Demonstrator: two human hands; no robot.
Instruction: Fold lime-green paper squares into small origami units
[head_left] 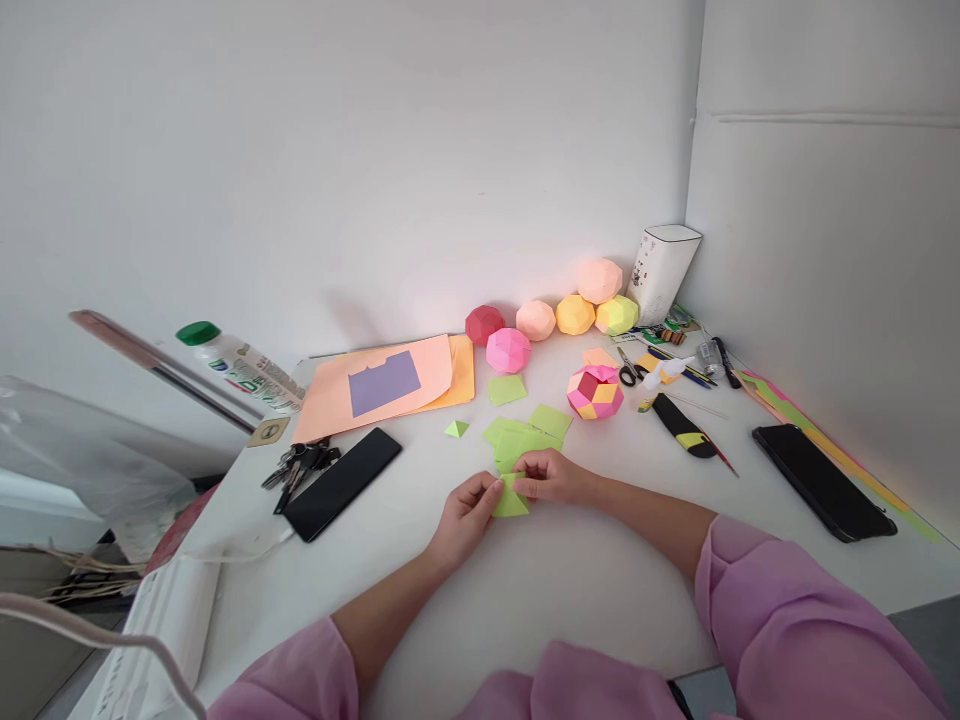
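Head view shows your left hand (463, 515) and right hand (553, 476) both pinched on the green paper piece (512, 502), thumbs and fingertips closed on its opposite edges; it lies flat on the worktop (570, 570), mid-worktop just ahead of you. Judge it feather-light, thin and limp; it likely creases at a touch, slides on the smooth surface and tears if tugged; hold it by corners and edges, lightly. A stack of green squares (525, 435) lies just beyond it at 12 o'clock; a multicolour paper ball (595, 391) sits at 1 o'clock. The bottle (236, 365) at 10 o'clock bears a green-printed label, too small to read; the white carton (664, 270) at 1 o'clock shows dark marks, also illegible.
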